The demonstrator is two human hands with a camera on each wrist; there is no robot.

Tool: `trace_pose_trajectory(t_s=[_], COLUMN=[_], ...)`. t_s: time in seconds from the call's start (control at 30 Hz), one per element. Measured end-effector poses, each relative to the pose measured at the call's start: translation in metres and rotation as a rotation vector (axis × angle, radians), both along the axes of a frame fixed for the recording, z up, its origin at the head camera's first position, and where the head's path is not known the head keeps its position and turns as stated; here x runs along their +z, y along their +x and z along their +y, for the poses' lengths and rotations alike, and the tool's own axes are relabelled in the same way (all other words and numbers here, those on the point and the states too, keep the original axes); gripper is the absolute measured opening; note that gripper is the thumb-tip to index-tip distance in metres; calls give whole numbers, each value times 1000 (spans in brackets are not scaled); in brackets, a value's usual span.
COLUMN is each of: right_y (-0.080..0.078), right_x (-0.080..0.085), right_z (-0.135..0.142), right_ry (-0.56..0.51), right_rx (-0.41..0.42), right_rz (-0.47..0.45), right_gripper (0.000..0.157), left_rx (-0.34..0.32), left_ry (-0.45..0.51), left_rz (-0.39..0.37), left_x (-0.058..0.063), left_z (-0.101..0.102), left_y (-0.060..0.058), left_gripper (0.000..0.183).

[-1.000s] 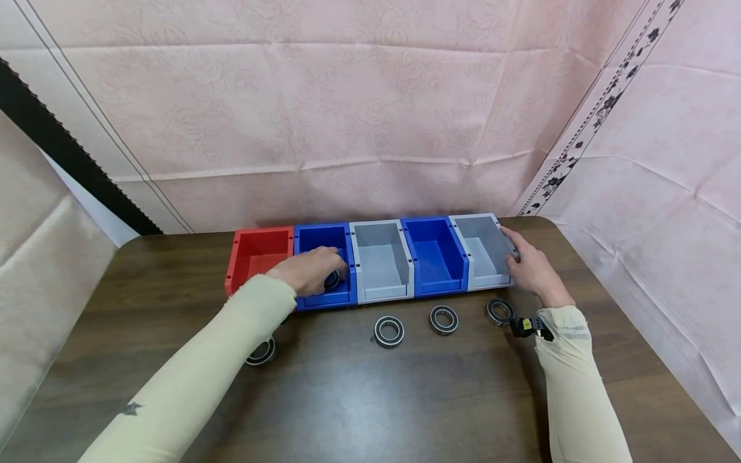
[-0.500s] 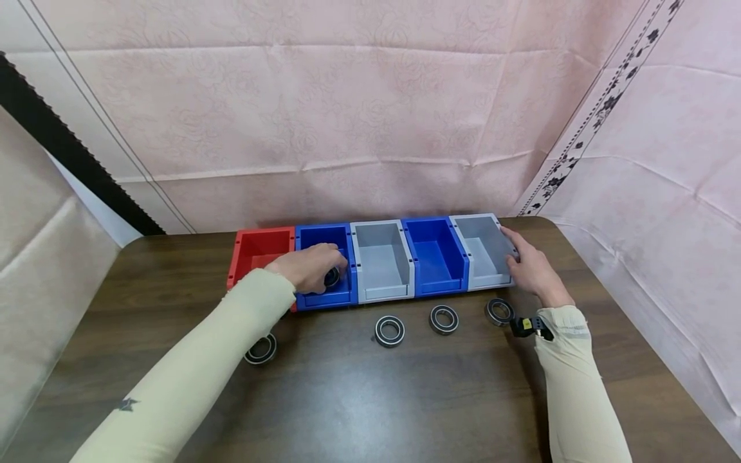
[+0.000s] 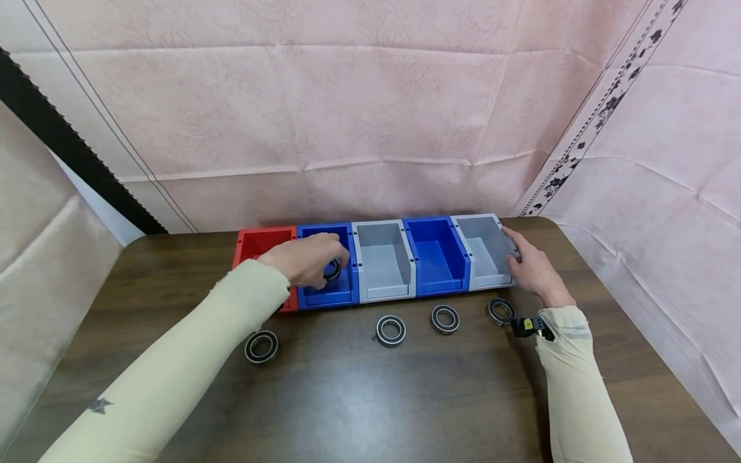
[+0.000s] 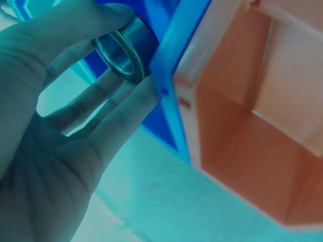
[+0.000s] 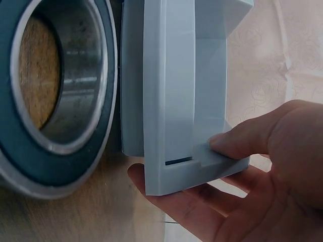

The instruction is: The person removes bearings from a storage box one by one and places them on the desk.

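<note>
My left hand (image 3: 307,258) is over the second bin from the left, a blue bin (image 3: 345,292). It pinches a ball bearing (image 4: 121,53) between thumb and fingers, and the ring is tilted on edge in the left wrist view. Beside it stands the red bin (image 3: 255,241), partly covered by the hand. At the row's right end my right hand (image 3: 535,270) grips the side wall of a grey bin (image 5: 179,91), thumb on the rim and fingers along the outside. A bearing (image 5: 86,116) lies on the table close to that bin.
Between the hands stand another grey bin (image 3: 382,257) and a blue bin (image 3: 435,257). More bearings lie in front of the row: one at left (image 3: 261,347), one at the middle (image 3: 380,329) and another (image 3: 434,319). A pink cloth (image 3: 370,128) hangs behind the wooden table (image 3: 347,399).
My left hand has risen slightly and shifted a little back and left, still pinching the bearing. More of the table bearing at left shows beside the sleeve. The right hand has stayed put.
</note>
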State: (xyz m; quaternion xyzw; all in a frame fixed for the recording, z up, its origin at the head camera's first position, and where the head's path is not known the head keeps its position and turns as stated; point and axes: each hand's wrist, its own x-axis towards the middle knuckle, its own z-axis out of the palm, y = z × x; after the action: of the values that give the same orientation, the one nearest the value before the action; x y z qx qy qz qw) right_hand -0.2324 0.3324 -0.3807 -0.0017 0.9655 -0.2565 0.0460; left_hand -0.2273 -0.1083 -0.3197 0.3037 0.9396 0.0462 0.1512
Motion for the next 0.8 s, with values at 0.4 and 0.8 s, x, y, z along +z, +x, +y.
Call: trace_pose_trajectory(t_s=[0.4, 0.8], right_y=[0, -1], right_x=[-2, -2], right_z=[0, 2], right_ry=[-4, -3], right_rx=[-1, -3], right_rz=[10, -2], right_gripper=[67, 67], left_rx=[-30, -130], left_ry=[-16, -53], left_rz=[23, 65], left_x=[21, 28], left_z=[0, 6], left_y=[13, 39], left_gripper=[48, 53])
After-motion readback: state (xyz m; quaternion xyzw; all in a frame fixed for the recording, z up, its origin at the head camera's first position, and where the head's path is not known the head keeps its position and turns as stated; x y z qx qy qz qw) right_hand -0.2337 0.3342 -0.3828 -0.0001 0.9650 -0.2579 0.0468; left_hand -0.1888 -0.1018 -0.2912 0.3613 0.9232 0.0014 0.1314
